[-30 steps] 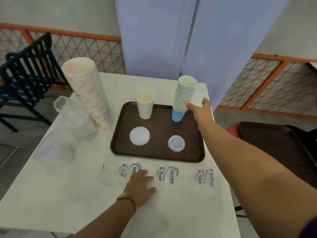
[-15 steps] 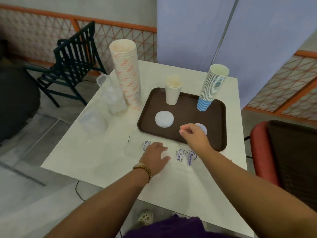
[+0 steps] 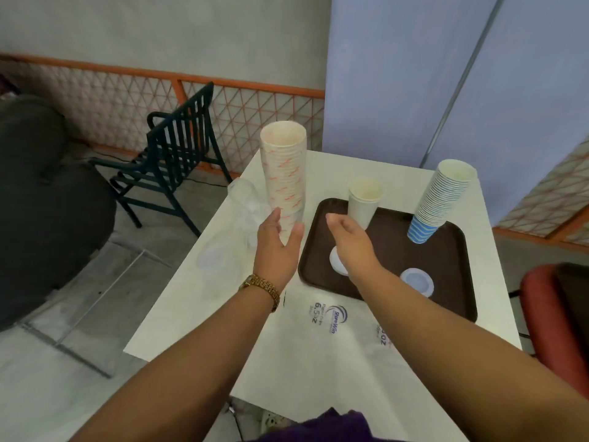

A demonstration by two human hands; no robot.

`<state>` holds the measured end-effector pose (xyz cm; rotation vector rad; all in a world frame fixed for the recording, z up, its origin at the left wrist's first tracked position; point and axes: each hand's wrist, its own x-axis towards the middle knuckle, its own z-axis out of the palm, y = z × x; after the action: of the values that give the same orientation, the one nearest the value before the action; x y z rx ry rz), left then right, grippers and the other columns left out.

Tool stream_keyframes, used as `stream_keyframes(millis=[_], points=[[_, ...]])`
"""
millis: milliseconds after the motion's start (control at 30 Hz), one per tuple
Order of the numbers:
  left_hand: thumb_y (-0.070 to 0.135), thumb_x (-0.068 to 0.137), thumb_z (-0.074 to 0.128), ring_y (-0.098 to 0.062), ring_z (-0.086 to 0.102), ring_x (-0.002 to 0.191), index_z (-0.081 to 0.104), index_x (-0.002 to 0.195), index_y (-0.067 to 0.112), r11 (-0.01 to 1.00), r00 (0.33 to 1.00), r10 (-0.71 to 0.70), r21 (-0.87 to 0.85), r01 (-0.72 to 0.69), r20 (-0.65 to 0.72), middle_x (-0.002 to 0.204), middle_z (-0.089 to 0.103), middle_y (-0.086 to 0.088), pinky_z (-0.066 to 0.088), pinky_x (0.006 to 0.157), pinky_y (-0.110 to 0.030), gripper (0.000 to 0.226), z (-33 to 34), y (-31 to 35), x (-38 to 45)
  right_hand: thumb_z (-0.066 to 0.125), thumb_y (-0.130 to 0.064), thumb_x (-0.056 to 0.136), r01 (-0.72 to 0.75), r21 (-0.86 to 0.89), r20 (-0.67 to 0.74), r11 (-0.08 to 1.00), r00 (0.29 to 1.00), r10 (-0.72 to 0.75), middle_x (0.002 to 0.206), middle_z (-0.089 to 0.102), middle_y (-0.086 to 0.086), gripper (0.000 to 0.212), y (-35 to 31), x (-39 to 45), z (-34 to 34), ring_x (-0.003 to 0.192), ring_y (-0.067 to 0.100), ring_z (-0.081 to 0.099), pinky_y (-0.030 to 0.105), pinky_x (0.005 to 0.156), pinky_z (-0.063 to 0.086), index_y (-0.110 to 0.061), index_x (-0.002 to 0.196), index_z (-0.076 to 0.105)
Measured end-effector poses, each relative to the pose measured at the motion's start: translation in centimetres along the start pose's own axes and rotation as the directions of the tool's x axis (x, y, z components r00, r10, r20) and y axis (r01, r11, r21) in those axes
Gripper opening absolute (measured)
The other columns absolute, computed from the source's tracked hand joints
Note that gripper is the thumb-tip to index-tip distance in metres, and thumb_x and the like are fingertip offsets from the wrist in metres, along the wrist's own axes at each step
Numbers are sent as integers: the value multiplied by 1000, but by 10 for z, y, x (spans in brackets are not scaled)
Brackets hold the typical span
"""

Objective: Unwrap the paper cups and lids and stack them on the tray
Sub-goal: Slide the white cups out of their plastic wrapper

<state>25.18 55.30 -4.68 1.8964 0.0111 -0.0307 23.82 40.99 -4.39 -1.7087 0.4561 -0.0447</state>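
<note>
Both of our hands are coming up off the printed wrapper (image 3: 331, 317), where the left was pressing half a second ago, and are closing on the tall stack of orange-patterned cups (image 3: 284, 177) at ten o'clock of the brown tray (image 3: 459, 282).

We are starting with the biggest piece: that stack is standing on the white table (image 3: 204, 314) just outside the tray's left edge, not yet on it. We are judging it light but top-heavy, a long column of nested paper that is likely to sway or lean if we are lifting it from the bottom alone; the walls are thin and will crush under a hard squeeze. Taking it low with one hand and steadying it higher up with the other looks safest.

Our left hand (image 3: 276, 247) is cupping the base, thumb and fingers spread around it and touching. Our right hand (image 3: 350, 240) is hovering over the tray at three o'clock of the stack, fingers loosely curled and apart, holding nothing.

On the tray, the blue-banded cup stack (image 3: 441, 202) is leaning at two o'clock, the short plain cup stack (image 3: 363, 202) is standing at twelve, and the lids (image 3: 417, 281) are lying flat.
</note>
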Motion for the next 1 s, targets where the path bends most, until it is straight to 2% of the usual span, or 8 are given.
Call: stream_keyframes(millis=[200, 367, 467, 533, 633, 767, 900, 1000], points=[[55, 97, 43, -14, 28, 143, 20, 154, 28, 994, 999, 7, -107, -3, 34, 159, 24, 4, 28, 115, -36, 67, -35, 26, 89, 31, -51, 103, -26, 59, -48, 998, 998, 29, 153, 40, -5, 53, -60, 54, 41, 140, 15, 35, 33, 113, 26, -25, 149, 37], [51, 102, 24, -14, 23, 145, 21, 154, 31, 996, 992, 37, -83, -27, 118, 159, 25, 7, 20, 120, -39, 56, -36, 31, 136, 24, -57, 103, -86, 110, -78, 990, 992, 95, 160, 28, -3, 59, -88, 82, 55, 147, 20, 26, 41, 120, 22, -29, 154, 26], [45, 104, 25, -12, 32, 139, 29, 151, 29, 993, 987, 76, -98, -63, 143, 153, 35, 10, 26, 116, -34, 50, -30, 31, 148, 22, -48, 106, -21, 87, -33, 996, 999, 24, 152, 40, -2, 51, -95, 85, 62, 138, 18, 38, 39, 117, 28, -26, 150, 35], [37, 106, 28, -7, 43, 125, 40, 144, 29, 985, 983, 130, -127, -113, 129, 135, 48, 14, 33, 107, -27, 42, -26, 34, 150, 20, -45, 106, 81, 80, -2, 994, 997, -81, 145, 47, -5, 47, -93, 81, 68, 131, 13, 43, 35, 113, 33, -28, 146, 41], [33, 105, 30, -4, 50, 112, 48, 135, 30, 976, 981, 172, -152, -157, 85, 117, 54, 19, 40, 99, -25, 35, -24, 45, 148, 19, -42, 107, 112, 67, -35, 992, 993, -109, 140, 48, -8, 46, -98, 75, 65, 126, 11, 45, 29, 103, 36, -27, 144, 41], [39, 103, 32, -4, 53, 105, 50, 115, 42, 963, 966, 251, -114, -244, 55, 110, 56, 18, 45, 92, -28, 22, -23, 71, 134, 24, -41, 107, 188, 86, -122, 978, 977, -177, 121, 50, -14, 43, -115, 56, 47, 108, 2, 49, 26, 96, 37, -23, 141, 43], [42, 103, 36, 11, 53, 87, 46, 91, 51, 946, 949, 311, -112, -304, 53, 93, 55, 24, 42, 73, -16, 18, -22, 109, 98, 31, -44, 106, 221, 103, -206, 970, 959, -197, 125, 51, -11, 42, -130, 32, 17, 117, 11, 51, 27, 94, 41, -23, 140, 43], [45, 101, 41, 13, 56, 83, 54, 85, 46, 934, 940, 340, -132, -332, 43, 89, 62, 21, 43, 69, -14, 20, -18, 124, 66, 36, -42, 105, 235, 151, -234, 960, 952, -196, 111, 57, -16, 33, -132, 0, -9, 100, -1, 56, 13, 73, 45, -25, 130, 48]])
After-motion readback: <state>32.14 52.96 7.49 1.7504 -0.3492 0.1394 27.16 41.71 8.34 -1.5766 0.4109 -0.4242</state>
